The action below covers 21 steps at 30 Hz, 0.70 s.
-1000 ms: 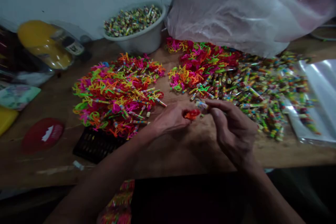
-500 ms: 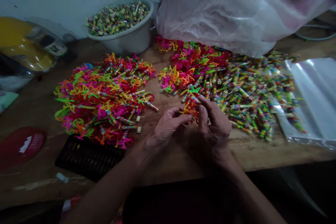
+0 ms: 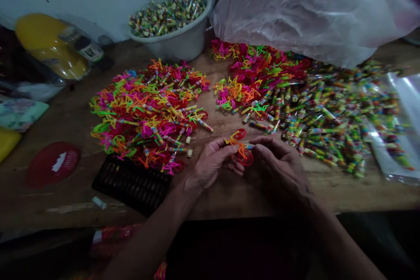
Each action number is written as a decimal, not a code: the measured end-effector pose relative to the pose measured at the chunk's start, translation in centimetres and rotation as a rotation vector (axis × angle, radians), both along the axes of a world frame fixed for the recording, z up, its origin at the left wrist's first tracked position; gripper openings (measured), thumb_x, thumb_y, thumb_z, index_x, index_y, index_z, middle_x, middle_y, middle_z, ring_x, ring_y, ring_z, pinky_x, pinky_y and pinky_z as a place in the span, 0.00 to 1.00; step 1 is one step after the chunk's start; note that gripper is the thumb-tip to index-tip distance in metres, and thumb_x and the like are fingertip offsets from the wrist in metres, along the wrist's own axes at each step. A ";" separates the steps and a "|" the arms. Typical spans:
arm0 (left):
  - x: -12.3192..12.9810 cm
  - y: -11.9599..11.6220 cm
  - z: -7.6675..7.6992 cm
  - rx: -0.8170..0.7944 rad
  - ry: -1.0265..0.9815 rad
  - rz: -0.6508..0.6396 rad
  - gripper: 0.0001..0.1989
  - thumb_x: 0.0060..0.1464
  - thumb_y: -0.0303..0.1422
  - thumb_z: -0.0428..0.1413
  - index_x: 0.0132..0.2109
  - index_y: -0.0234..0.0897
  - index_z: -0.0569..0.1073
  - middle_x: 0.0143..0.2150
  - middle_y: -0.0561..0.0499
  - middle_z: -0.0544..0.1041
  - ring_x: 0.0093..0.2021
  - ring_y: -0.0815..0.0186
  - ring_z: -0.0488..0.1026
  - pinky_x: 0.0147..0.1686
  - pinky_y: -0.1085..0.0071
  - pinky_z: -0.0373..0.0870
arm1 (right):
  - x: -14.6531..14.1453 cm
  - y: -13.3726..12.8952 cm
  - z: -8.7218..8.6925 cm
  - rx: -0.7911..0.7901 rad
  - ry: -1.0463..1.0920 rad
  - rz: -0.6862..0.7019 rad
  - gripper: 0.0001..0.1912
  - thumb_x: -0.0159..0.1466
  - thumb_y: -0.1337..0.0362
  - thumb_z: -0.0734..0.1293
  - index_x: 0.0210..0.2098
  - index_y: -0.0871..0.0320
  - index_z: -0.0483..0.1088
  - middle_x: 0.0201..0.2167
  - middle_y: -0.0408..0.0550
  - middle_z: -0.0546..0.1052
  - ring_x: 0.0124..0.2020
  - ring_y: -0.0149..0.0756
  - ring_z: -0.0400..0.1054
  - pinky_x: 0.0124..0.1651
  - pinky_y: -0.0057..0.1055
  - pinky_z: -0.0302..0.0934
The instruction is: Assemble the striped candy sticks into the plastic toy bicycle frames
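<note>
The right hand (image 3: 282, 161) has drawn slightly away from the left hand (image 3: 211, 162), baring an orange-and-red toy bicycle (image 3: 243, 152) between them over the desk (image 3: 226, 203). Left grip pinches the bicycle; right, a small tube (image 3: 250, 145).

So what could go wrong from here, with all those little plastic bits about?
The left hand grips the small orange-and-red plastic piece with its fingertips, so it might slip free.

Two pale little blocks lie loose beside the colourful heap, close to that hand; a sleeveless forearm could brush them away.

The basin is piled high with small tubes, so a knock might spill some.
</note>
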<state>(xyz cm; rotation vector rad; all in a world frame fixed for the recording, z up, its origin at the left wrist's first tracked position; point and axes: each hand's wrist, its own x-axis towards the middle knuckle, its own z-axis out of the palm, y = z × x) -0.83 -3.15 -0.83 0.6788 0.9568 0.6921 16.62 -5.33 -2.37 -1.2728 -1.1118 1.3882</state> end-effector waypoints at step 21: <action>0.5 0.3 -0.3 -0.026 0.052 -0.095 0.10 0.51 0.34 0.57 0.38 0.31 0.71 0.25 0.52 0.73 0.19 0.72 0.70 0.19 0.77 0.67 | -0.4 -0.1 -1.6 -0.245 0.351 0.052 0.12 0.59 0.54 0.66 0.32 0.57 0.67 0.20 0.38 0.63 0.19 0.24 0.56 0.20 0.22 0.53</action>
